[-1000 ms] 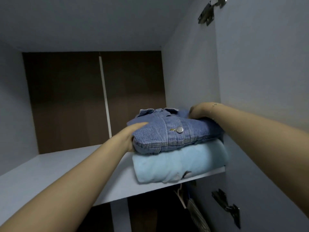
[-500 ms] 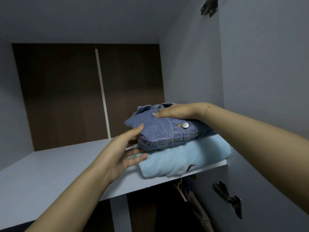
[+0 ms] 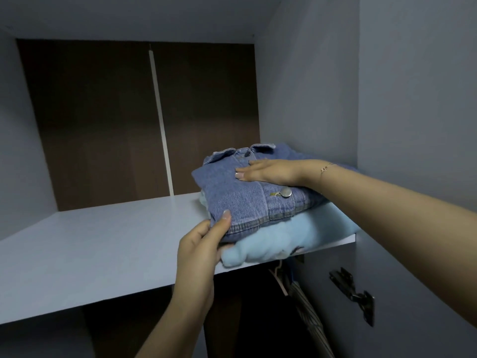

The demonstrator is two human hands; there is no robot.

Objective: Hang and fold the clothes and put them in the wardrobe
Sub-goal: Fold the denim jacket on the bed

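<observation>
Folded denim jacket (image 3: 247, 192): left hand (image 3: 204, 244) apparently pinches it, right hand (image 3: 271, 171) flat.

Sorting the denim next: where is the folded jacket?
Head view, right of centre: the denim jacket lies atop the light blue garment on the wardrobe shelf, near the right wall.

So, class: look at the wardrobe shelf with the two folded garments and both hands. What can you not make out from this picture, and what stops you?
- Left hand fingers, head view: only the thumb shows on the denim jacket; the rest are tucked under its corner.
- Light blue garment: what kind of clothing it is; the jacket covers most of it.
- Hanging clothes below the shelf: dark, and cut off by the shelf edge.
</observation>
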